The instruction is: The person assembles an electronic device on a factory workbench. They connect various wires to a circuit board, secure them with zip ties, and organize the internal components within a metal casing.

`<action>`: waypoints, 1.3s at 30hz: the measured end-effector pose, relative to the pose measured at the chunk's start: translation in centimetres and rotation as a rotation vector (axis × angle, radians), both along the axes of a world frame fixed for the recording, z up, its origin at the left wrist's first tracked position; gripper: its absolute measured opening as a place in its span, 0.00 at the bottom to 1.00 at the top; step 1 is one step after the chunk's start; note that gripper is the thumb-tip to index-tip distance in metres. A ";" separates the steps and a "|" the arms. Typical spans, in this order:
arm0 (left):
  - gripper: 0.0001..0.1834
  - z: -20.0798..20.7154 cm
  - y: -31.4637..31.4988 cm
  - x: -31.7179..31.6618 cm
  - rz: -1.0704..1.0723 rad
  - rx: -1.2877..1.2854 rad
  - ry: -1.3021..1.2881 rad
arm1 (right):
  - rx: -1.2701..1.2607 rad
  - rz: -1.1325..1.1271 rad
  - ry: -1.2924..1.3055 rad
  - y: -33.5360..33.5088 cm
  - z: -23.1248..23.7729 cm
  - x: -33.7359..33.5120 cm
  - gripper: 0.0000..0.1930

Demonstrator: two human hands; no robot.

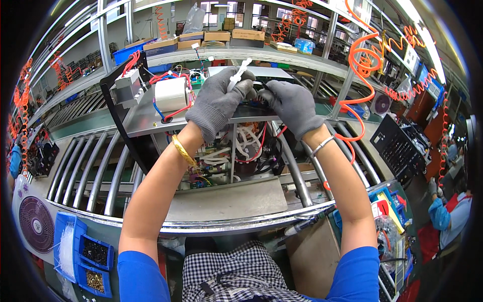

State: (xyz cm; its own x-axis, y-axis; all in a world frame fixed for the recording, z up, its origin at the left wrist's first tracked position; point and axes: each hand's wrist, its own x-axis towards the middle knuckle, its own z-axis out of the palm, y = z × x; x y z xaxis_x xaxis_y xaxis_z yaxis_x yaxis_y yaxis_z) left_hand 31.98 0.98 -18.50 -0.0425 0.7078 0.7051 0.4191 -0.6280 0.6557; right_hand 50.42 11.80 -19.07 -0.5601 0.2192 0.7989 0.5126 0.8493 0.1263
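My left hand [221, 95], in a grey knit glove, is closed around some white cable ties [239, 74], whose ends stick up past the fingers. Just across from it, the gloved fingers of my right hand [292, 103] are pinched together. Something dark and thin shows at their tips, too small to name. Both hands are over an open metal chassis [143, 123] standing on the roller conveyor. On its upper shelf sits a white cylinder [170, 94] with red and blue wires. Below my hands, white and black wire bundles [249, 141] fill the lower part.
Blue bins [70, 246] with white strips and small parts stand at the lower left beside a fan [35, 224]. Conveyor rollers [95, 171] run to both sides. An orange coiled hose [370, 90] hangs at the right. Another person [453, 211] works at the far right.
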 end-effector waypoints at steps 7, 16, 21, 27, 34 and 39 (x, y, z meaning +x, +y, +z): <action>0.10 -0.8 0.1 -2.5 0.077 -0.066 -0.030 | -0.003 -0.059 -0.124 -0.1 -1.6 -2.9 0.13; 0.11 -1.5 -0.2 -3.6 0.072 -0.031 -0.010 | -0.540 0.134 0.362 -1.8 -3.6 2.3 0.14; 0.10 -1.3 0.0 -2.5 0.044 -0.064 -0.082 | -0.607 -0.105 0.169 -0.2 -10.2 2.8 0.17; 0.10 -1.0 -0.3 -2.5 0.091 -0.024 -0.037 | -0.772 -0.097 0.229 0.0 -10.9 -0.5 0.18; 0.10 -0.8 -0.3 -1.5 0.134 -0.021 0.090 | -0.637 -0.250 0.107 0.7 -11.8 -0.9 0.14; 0.12 -2.6 1.9 -0.7 0.168 -0.082 0.229 | -0.704 -0.377 -0.128 0.9 -12.8 -0.6 0.12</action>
